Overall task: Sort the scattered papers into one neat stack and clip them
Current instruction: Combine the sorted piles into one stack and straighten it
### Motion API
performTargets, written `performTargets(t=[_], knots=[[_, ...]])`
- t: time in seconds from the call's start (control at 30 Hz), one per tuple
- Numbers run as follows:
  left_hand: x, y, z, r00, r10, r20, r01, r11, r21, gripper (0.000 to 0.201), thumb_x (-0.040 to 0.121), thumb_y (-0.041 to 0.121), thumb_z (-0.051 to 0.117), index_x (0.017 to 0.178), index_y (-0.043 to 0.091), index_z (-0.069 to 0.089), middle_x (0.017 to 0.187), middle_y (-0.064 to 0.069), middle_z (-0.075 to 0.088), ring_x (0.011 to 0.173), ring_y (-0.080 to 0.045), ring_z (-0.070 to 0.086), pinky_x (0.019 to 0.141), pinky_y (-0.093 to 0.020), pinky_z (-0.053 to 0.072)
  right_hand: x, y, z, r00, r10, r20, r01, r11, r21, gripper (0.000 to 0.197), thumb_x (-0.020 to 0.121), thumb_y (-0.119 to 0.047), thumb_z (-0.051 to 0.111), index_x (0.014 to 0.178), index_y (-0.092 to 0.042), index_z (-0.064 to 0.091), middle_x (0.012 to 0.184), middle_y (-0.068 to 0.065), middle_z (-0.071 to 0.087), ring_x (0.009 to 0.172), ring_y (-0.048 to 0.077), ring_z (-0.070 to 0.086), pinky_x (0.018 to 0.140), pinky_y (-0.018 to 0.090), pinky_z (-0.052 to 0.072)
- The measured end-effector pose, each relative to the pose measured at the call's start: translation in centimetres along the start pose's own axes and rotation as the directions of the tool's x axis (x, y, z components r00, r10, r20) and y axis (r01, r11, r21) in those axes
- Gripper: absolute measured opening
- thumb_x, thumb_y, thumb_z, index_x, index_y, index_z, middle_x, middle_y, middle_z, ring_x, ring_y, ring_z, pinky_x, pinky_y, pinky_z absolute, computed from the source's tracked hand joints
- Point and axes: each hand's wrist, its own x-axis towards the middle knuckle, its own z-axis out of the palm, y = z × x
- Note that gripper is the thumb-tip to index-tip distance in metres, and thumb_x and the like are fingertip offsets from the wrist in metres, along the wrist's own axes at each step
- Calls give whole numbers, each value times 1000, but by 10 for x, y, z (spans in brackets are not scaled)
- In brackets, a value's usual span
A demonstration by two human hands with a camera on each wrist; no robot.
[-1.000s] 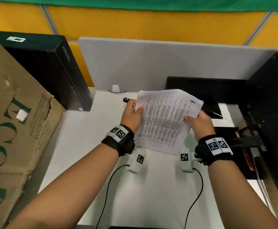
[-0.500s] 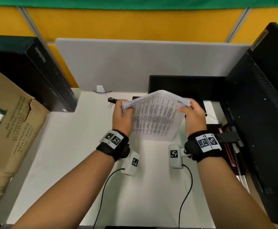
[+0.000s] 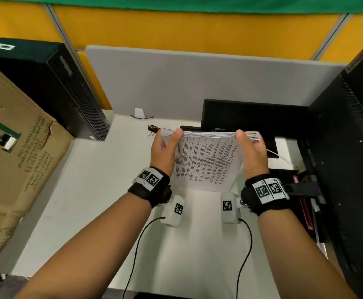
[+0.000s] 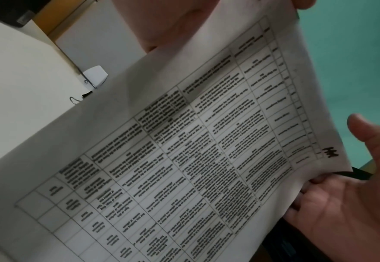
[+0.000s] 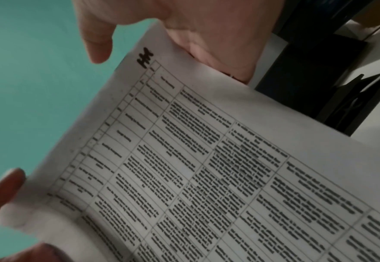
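A stack of printed papers [image 3: 206,162] stands nearly upright on the white desk [image 3: 102,190], its top edge level and its bottom edge on the desk. My left hand [image 3: 165,145] holds the stack's left side and my right hand [image 3: 251,152] its right side, thumbs up at the top edge, fingers behind. The left wrist view shows the printed table on the front sheet [image 4: 184,159], with the right hand [image 4: 345,203] curled round its edge. In the right wrist view the same sheet [image 5: 206,168] fills the frame. A black binder clip [image 3: 153,128] lies on the desk just behind the left hand.
A cardboard box [image 3: 14,158] and a black computer case [image 3: 68,93] crowd the left side. A tall black unit [image 3: 349,169] walls off the right. A black device [image 3: 251,115] and a grey partition [image 3: 197,83] stand behind the papers.
The stack has swung from a slanted, loosely fanned hold to upright with its top edge squared. Both hands have slid to the stack's sides.
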Motion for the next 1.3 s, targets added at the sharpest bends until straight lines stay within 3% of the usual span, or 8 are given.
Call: performTargets(t=[0.17,0.5,0.6,0.7,0.77,0.87,1.07,1.3], knots=[[-3,4,2,999,-28,-22,29,999,30,25,99,36,45,87,17,57,78,12,62,65,12,59,61,-3,43,1,2,3,995,45,-87,-48,998,-38,61,80,-55,66,127,-20,53,104,2,72,95,17,71,88,43,56],[-4,10,-4,989,-147,-14,148,988,47,48,99,54,20,88,28,58,91,12,62,87,2,55,74,-19,37,-5,0,3,998,22,-56,-23,999,-22,25,88,-47,63,102,-26,60,92,-3,73,91,17,72,81,37,56],[-11,14,-7,992,-108,65,105,994,42,42,96,54,36,95,18,57,89,1,63,85,3,61,74,-21,38,-6,1,0,999,47,-18,-47,999,-5,42,90,-41,62,124,-19,54,99,-2,72,94,15,71,76,32,55],[-19,17,-12,989,-76,130,61,992,114,25,89,21,65,106,7,55,102,-12,55,80,13,59,62,-18,46,-6,1,-7,997,32,71,-28,999,-45,35,88,-7,64,115,-28,54,99,-5,71,91,9,70,72,26,55],[-14,11,-17,984,-77,162,53,987,149,24,85,15,70,104,18,56,97,-8,66,80,11,66,79,-15,55,-5,2,-7,998,33,54,-26,993,-116,44,86,3,60,114,-29,52,103,-4,70,95,11,69,82,34,55],[-9,8,-20,989,-90,119,76,990,116,25,89,20,66,112,12,59,104,0,72,96,-9,69,90,-34,56,-4,3,-3,1000,13,16,-11,992,-123,38,89,2,59,110,-30,53,104,-4,69,99,13,67,85,36,54],[-5,6,-22,998,5,60,-10,996,92,12,90,25,64,101,26,59,99,6,70,88,2,68,73,-12,53,-8,3,5,997,-76,-15,74,991,-110,31,89,3,59,99,-26,54,102,1,68,98,16,68,77,27,54],[-5,-11,-27,991,-64,121,59,997,46,17,88,16,67,103,9,62,94,1,73,86,-6,71,71,-17,53,-9,15,5,1000,2,-11,-3,994,-108,26,90,-5,59,115,-6,54,94,-2,70,81,3,70,64,15,52]])
